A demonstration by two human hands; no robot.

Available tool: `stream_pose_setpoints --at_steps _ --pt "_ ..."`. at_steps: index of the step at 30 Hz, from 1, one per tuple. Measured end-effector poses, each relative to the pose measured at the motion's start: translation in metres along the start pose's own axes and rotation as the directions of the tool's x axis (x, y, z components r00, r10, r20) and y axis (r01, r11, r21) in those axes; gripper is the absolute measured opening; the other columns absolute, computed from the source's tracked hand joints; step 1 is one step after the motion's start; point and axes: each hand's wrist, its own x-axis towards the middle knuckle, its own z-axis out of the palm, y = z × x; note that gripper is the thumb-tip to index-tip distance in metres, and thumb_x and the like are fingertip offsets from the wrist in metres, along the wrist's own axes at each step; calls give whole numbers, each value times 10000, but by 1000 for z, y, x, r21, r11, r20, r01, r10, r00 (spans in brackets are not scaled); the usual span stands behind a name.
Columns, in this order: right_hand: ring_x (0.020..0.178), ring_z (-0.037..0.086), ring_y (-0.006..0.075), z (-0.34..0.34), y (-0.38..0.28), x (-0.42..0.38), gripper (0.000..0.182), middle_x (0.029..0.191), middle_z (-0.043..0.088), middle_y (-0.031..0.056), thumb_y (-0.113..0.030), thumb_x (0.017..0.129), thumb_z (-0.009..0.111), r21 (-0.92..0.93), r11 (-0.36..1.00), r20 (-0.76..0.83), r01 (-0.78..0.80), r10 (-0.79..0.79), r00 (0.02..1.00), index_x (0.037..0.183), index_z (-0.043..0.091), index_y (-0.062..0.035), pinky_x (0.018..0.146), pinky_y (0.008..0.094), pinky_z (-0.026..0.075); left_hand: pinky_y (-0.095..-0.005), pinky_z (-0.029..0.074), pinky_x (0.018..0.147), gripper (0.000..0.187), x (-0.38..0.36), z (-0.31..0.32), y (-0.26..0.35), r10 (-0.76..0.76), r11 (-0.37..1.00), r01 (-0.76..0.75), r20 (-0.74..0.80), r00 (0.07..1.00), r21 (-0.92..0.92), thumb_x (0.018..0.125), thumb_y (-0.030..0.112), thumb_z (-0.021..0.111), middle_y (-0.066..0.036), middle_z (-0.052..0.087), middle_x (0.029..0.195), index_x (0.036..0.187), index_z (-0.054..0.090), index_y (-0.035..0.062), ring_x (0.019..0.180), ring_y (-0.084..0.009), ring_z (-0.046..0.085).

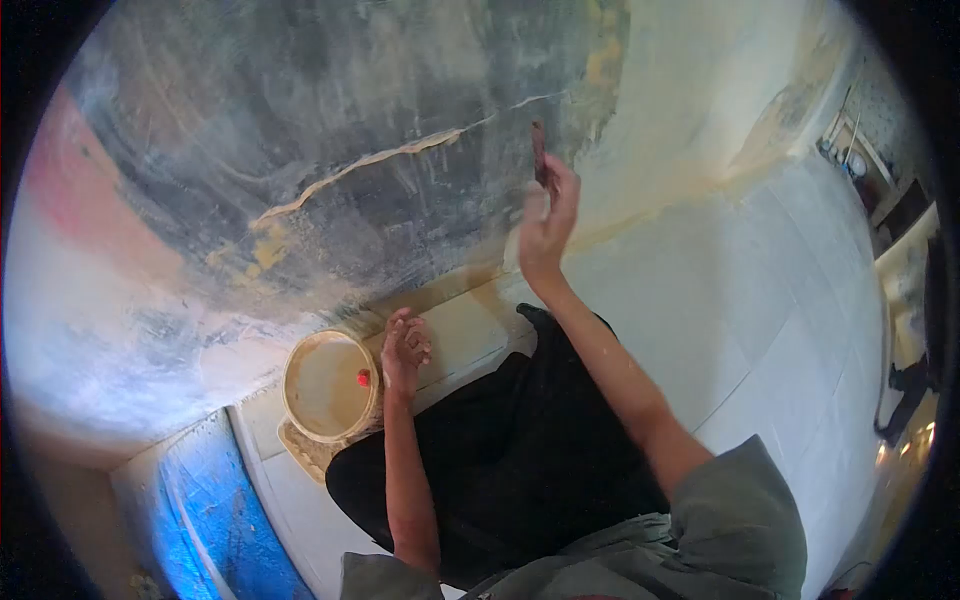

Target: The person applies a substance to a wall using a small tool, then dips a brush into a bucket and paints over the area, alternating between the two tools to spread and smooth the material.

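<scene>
My right hand [549, 218] is raised in front of the grey wall [400, 90], its fingers closed round a narrow dark-brown scraper-like tool [540, 152] that points upward and shows nearly edge-on. The hand is slightly blurred. A raised beige crack line [385, 155] runs slantwise across the wall, to the left of the tool. Lower down, my left hand [404, 345] hovers beside the bucket's right rim, with loosely bent fingers apart and nothing visible in them. The round beige bucket [290, 395] contains cloudy, pale liquid, and a small red thing [363, 378] shows at its right inner edge.
The bucket stands close to the wall's foot on pale floor tiles [740, 320]. My bent legs in black trousers [500, 440] are between my arms. A blue sheet [215, 500] lies at lower left. Various items [860, 160] are at the far right.
</scene>
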Motion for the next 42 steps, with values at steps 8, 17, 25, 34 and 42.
stream_pose_setpoints --at_steps 8,17,25,34,42 --pt "1186 429 291 13 82 50 596 1235 470 124 -329 788 601 -202 745 466 636 -498 731 1287 406 -67 1070 460 215 -257 413 483 416 7 -18 -14 8 999 -5 -62 998 37 883 383 475 -48 525 986 1217 446 138 664 -140 524" --pt "1289 337 197 -42 160 94 565 1365 397 5 -428 830 527 -206 776 377 596 -499 780 1322 405 -176 1107 495 54 -267 449 495 465 10 -21 -34 -54 986 60 -38 998 153 880 404 475 -60 538 1013 1254 424 132 665 -144 538" --pt "1284 348 205 -70 115 192 691 1366 392 27 -488 762 588 -495 559 551 665 -390 738 1350 365 -201 1105 478 131 -280 462 502 514 20 -11 -40 -114 962 113 -11 993 248 882 419 467 -82 552 1013 1299 382 131 650 -157 553" --pt "1308 316 206 -70 149 216 787 1411 348 52 -533 724 618 -101 433 690 896 -618 377 1376 339 -192 1041 481 258 -281 477 506 528 20 -22 -45 -90 936 85 -1 996 342 889 432 445 -92 575 1009 1304 373 114 655 -161 580" --pt "1350 246 188 -67 144 199 838 1438 309 40 -476 701 653 -296 540 656 788 -484 579 1406 292 -200 1070 490 165 -295 489 516 536 19 -19 -49 -127 933 114 17 992 341 879 441 459 -99 581 1004 1298 376 117 623 -177 575"
